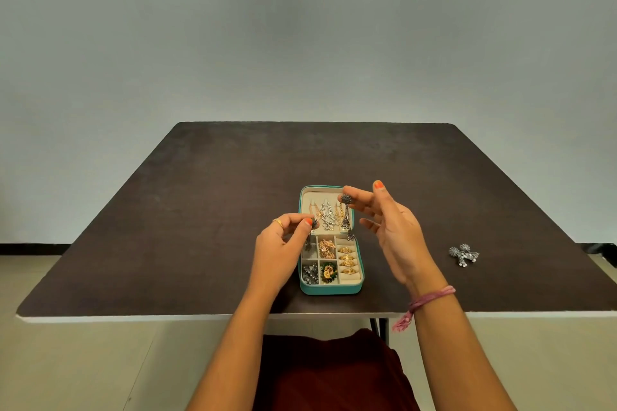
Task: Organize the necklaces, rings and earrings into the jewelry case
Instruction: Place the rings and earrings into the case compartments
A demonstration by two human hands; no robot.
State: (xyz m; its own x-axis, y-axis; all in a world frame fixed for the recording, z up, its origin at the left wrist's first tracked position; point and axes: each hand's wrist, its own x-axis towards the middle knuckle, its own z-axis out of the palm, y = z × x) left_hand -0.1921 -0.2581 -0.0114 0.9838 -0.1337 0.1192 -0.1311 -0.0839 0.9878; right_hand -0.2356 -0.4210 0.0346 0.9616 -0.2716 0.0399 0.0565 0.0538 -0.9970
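Note:
The teal jewelry case (330, 290) lies open in the middle of the dark table (200, 210). Necklaces (326, 215) hang in its lid, gold rings (347, 260) fill the right slots, and earrings sit in the small compartments. My left hand (278, 250) pinches a dark silver dangling earring (313, 227) above the case's left side. My right hand (387, 227) pinches a matching dangling earring (347, 210) by its top, above the lid. A silver earring pair (463, 253) lies on the table to the right of the case.
The table's near edge (213, 317) is white and a table leg shows under it. A wall rises behind the table. My lap in dark red cloth (327, 374) is below the edge.

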